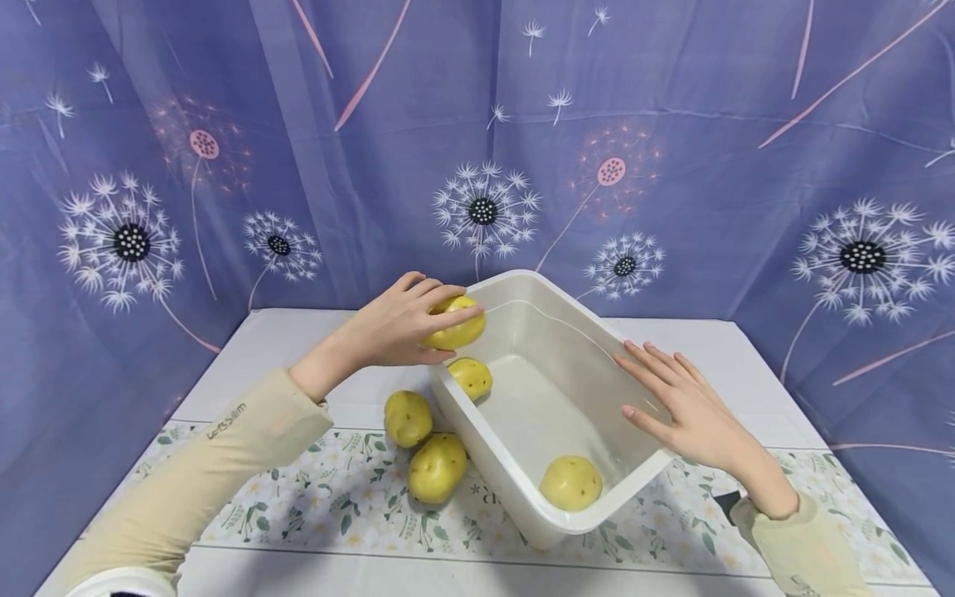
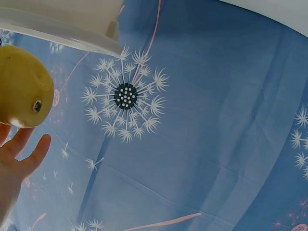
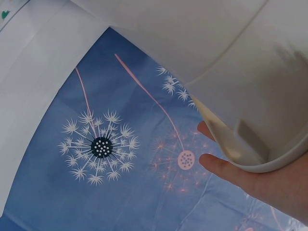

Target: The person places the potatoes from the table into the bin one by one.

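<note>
Over the left rim of a white plastic bin [image 1: 537, 398], my left hand [image 1: 399, 319] grips a yellow potato [image 1: 457, 323]. The left wrist view shows that potato [image 2: 24, 89] against the hand's fingers, with the bin's rim above. Inside the bin lie two potatoes, one by the left wall [image 1: 470, 378] and one in the near corner [image 1: 571, 483]. My right hand [image 1: 682, 406] rests on the right rim with its fingers extended. In the right wrist view, part of that hand [image 3: 269, 190] shows beside the bin wall.
Two more potatoes sit on the table outside the bin's left side, one farther back [image 1: 408, 419] and one nearer [image 1: 438, 468]. A floral runner [image 1: 298, 497] crosses the white table [image 1: 313, 332]. Behind stands a blue dandelion-print curtain [image 1: 388, 166].
</note>
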The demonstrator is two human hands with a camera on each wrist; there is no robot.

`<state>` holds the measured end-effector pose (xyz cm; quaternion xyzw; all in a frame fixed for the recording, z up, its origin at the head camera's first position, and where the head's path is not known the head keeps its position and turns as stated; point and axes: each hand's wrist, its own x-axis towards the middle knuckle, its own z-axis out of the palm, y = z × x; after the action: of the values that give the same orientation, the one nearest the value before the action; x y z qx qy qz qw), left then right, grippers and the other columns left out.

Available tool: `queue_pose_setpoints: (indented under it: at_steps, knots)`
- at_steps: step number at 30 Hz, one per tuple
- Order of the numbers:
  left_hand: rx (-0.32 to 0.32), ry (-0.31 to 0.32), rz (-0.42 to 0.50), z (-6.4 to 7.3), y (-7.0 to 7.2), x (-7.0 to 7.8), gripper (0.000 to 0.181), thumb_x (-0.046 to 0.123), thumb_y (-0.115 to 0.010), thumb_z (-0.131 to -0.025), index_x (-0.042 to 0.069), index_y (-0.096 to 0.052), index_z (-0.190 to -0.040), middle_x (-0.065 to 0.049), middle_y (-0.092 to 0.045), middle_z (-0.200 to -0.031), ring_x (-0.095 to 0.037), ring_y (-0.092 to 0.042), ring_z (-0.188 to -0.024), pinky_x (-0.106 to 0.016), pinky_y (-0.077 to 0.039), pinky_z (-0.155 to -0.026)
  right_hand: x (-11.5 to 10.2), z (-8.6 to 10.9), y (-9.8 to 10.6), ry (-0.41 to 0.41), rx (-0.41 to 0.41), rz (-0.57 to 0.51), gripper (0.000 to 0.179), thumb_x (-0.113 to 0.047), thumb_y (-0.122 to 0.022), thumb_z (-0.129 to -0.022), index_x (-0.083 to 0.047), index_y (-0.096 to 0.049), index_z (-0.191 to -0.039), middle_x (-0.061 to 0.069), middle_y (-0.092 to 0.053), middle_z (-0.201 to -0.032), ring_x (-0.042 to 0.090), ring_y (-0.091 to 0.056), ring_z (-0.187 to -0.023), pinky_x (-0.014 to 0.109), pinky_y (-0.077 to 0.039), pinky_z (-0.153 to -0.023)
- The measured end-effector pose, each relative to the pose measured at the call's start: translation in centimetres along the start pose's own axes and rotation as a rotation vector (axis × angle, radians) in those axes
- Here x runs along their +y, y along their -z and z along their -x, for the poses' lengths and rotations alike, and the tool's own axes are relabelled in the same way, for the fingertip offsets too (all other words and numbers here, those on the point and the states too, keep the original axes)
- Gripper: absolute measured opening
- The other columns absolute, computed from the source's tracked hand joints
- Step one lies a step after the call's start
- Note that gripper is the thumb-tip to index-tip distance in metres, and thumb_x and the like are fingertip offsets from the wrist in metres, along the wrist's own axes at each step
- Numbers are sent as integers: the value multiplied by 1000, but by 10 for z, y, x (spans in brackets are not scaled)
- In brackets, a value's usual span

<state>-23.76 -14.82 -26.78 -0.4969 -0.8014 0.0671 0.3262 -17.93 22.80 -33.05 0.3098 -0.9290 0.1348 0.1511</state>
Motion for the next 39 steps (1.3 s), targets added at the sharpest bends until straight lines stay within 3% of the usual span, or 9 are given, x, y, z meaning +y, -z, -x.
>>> queue_pose_setpoints:
  at_steps: [19, 28, 39]
  knots:
    - [-123, 15, 9, -25, -2, -5, 59, 45, -62, -77, 22, -47, -129, -8, -55, -119, -25, -55, -98, -41, -40, -82, -1, -1, 1, 4, -1, -4, 59, -32, -56, -85, -16, -35, -138, 7, -27, -146, 32, -22, -134, 50, -8, -110]
    - [-181, 34, 67, -38, -6, -5, 59, 44, -61, -77, 23, -45, -130, -7, -54, -120, -24, -54, -100, -41, -39, -83, -1, -1, 1, 5, 0, -2, 59, -31, -57, -85, -17, -35, -138, 8, -27, -146, 32, -22, -134, 51, -9, -109]
    - [-200, 51, 106, -54, -13, -11, 59, 44, -62, -77, 23, -45, -130, -7, -54, -119, -24, -53, -98, -39, -40, -81, 0, -1, 0, 5, -1, -3, 59, -31, -57, -84, -17, -35, -138, 7, -27, -147, 33, -22, -134, 51, -10, -109]
